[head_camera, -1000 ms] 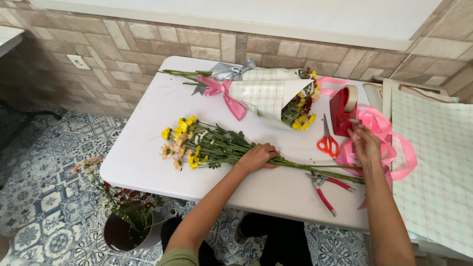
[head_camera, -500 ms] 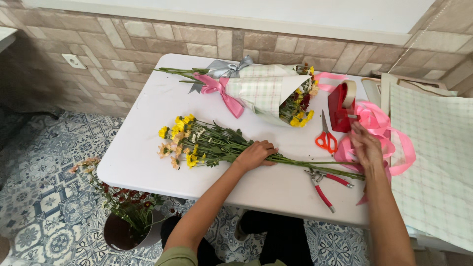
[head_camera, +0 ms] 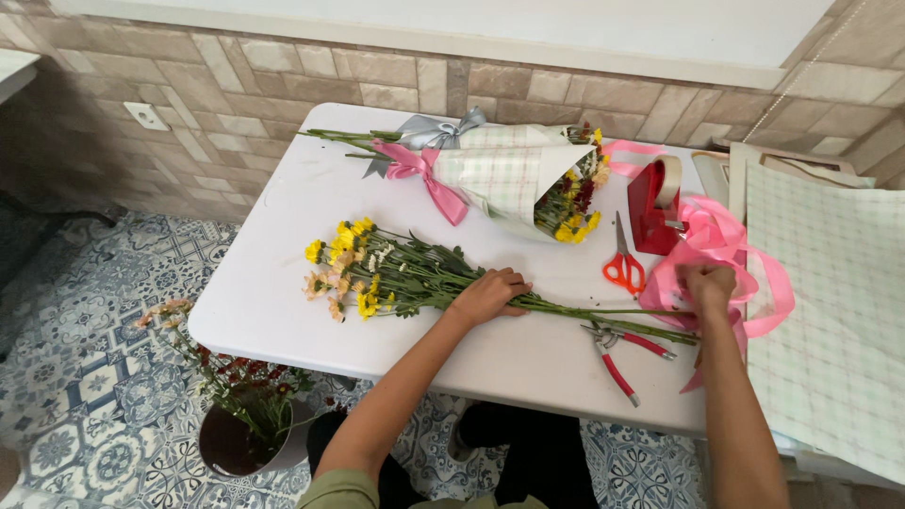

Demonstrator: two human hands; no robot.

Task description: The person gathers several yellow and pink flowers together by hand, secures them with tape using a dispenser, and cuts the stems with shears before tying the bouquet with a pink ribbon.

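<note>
Left hand: left hand point(head_camera: 488, 296) lies palm-down on the loose flower bunch point(head_camera: 396, 275), fingers curled over the stems and pinning them to the white table point(head_camera: 273, 283).
Right hand: right hand point(head_camera: 707, 286) is closed into the pink ribbon point(head_camera: 726, 250) at the table's right end, fingers pinched on a strand.
Flower bunch: lies flat across the table's middle, yellow and pale heads to the left, long green stems running right to just under the ribbon.
Doing it well: my judgement is to keep the left palm's pressure even so the stems stay parallel and do not fan out, and to draw 1 strand free without dragging the whole tangle across the stem ends.
Nearby tools: orange-handled scissors point(head_camera: 623, 267) and red-handled pruners point(head_camera: 622, 351) lie near the stems, and the red tape dispenser point(head_camera: 657, 203) is just beside the ribbon.
Other: 1 wrapped bouquet point(head_camera: 500, 174) with pink and grey bows lies at the far edge; checked wrapping paper point(head_camera: 830, 311) covers the right.
Hard to make out: right fingertips are buried in ribbon loops, so which strand is held I cannot tell.
Cut off: the wrapping paper runs out of frame, and the flower pot point(head_camera: 236, 438) on the floor is partly hidden by the table.
</note>
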